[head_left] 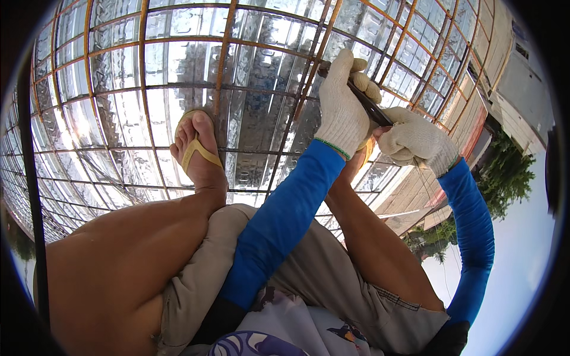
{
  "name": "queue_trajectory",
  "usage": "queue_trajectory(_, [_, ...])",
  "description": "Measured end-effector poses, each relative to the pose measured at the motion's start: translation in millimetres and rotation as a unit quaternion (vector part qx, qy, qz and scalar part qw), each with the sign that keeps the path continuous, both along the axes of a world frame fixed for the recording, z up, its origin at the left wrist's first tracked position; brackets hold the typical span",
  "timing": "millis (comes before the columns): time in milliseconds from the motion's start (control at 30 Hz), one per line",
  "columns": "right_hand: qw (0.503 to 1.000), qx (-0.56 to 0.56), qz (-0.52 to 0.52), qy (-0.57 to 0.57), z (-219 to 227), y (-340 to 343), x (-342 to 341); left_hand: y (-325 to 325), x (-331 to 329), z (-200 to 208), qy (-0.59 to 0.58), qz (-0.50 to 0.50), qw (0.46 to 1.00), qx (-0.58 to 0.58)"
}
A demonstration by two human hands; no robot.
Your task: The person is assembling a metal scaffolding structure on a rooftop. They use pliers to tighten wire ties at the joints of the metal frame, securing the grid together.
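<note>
My left hand (344,104), in a white knit glove, is closed at a crossing of the steel bars; what its fingers pinch is hidden. A dark metal tool like pincers (369,105) slants from that crossing toward my right hand (418,139). My right hand, also gloved, is wrapped round the tool's near end, with one bare fingertip showing. Thin tie wires (428,187) trail down from beneath my right hand. Around both hands runs the rusty rebar mesh (224,56).
Under the mesh lies shiny, ribbed silver sheeting (255,169). My left foot (199,145) in a yellow flip-flop stands on the mesh; the right one is partly behind my hands. Beyond the right edge are trees (504,169) and a building (525,77). A dark upright strap or pole (35,196) crosses the left side.
</note>
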State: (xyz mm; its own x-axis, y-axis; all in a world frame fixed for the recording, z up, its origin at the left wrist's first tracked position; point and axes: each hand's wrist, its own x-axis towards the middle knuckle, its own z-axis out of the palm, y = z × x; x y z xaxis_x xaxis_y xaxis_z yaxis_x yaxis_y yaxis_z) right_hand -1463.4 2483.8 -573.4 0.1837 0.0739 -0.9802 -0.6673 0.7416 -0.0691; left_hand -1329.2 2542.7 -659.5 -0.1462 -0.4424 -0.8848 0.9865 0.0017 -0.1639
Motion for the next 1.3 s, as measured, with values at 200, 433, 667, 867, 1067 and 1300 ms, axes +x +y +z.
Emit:
queue_trajectory(200, [0.993, -0.078, 0.085, 0.021, 21, 12, 20, -5, 3, 6, -0.097, -0.060, 0.993, -0.030])
queue_trajectory(433, [0.963, -0.146, -0.205, -0.098, 8, 31, -29, 6, 20, -22, 0.008, 0.011, 0.978, -0.208])
queue_trajectory(667, [0.991, -0.076, -0.094, -0.049, 6, 30, -22, 9, 42, -33, -0.053, 0.001, 0.973, -0.226])
queue_trajectory(867, [0.993, -0.120, -0.009, -0.003, -3, 43, -13, 19, 51, -47, -0.070, -0.007, 0.967, -0.247])
queue_trajectory(1067, [0.887, -0.388, 0.245, 0.049, 15, 29, -12, 19, 67, -54, -0.065, 0.023, 0.965, -0.255])
queue_trajectory(1300, [0.782, -0.502, 0.370, -0.001, 14, 31, 19, 13, 65, -38, -0.118, 0.008, 0.967, -0.227])
